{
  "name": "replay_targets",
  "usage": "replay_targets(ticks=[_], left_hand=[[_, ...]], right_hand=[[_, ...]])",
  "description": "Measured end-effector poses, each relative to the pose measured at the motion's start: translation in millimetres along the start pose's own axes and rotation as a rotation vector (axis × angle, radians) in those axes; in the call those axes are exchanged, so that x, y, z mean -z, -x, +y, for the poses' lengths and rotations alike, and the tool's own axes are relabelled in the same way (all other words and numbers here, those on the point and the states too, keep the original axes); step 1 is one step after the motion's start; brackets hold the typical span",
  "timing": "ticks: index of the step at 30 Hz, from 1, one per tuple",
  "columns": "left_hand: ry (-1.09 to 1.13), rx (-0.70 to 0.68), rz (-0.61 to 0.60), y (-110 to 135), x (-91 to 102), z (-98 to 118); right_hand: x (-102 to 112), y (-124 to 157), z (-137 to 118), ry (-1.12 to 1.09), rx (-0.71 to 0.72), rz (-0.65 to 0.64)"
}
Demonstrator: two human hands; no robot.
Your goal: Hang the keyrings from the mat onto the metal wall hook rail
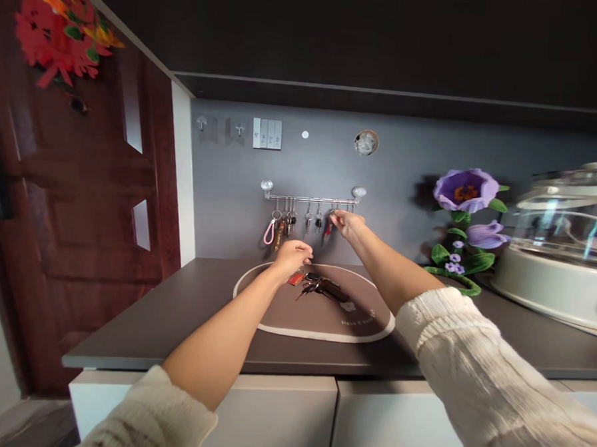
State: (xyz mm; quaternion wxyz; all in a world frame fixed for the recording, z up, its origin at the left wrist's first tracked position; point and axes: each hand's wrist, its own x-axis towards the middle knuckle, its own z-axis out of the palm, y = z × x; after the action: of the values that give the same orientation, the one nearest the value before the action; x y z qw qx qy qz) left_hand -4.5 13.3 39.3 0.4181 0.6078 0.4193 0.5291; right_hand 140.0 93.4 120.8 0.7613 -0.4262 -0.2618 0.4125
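My right hand [348, 223] is closed at the right part of the wall hook rail [310, 199], its thumb and finger pinching a keyring with a red piece [327, 228] hanging beside the fingertips. Whether the ring sits on its hook I cannot tell. Lower and to the left, my left hand [293, 256] is closed with fingertips together above the mat; what it holds, if anything, is hidden. Just below it lie an orange-red tag [295, 278] and a dark bunch of keys [325, 288] on the brown oval mat [283, 316]. Several keyrings hang along the rail, one with a pink loop [269, 232].
Purple fabric flowers [465, 190] and a cream appliance with a clear cover [550, 277] stand at the right of the counter [173, 324]. A dark cabinet [368, 40] overhangs it. A reddish-brown door [77, 252] is at the left. Light switches [267, 134] are on the wall.
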Motion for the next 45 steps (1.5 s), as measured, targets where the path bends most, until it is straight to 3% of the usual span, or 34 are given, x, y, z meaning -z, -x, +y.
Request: replay_targets(ticks=[8, 23, 30, 37, 45], left_hand=[[-0.019, 0.000, -0.003, 0.4, 0.6, 1.0], [-0.029, -0.003, 0.001, 1.9, 0.7, 2.0], [-0.028, -0.012, -0.013, 0.4, 2.8, -0.4], [-0.055, -0.046, -0.059, -0.3, 7.9, -1.8], [-0.209, -0.082, -0.180, 0.5, 10.6, -7.5]], right_hand=[[3.8, -1.0, 4.7, -0.021, -0.008, -0.003], [18.6, -12.9, 28.8, 0.057, 0.134, -0.068], [29.2, 5.0, 24.7, 0.100, 0.101, -0.093], [49.5, 43.2, 19.1, 0.119, 0.048, -0.329], [91.3, 73.1, 37.8, 0.357, 0.104, -0.607]])
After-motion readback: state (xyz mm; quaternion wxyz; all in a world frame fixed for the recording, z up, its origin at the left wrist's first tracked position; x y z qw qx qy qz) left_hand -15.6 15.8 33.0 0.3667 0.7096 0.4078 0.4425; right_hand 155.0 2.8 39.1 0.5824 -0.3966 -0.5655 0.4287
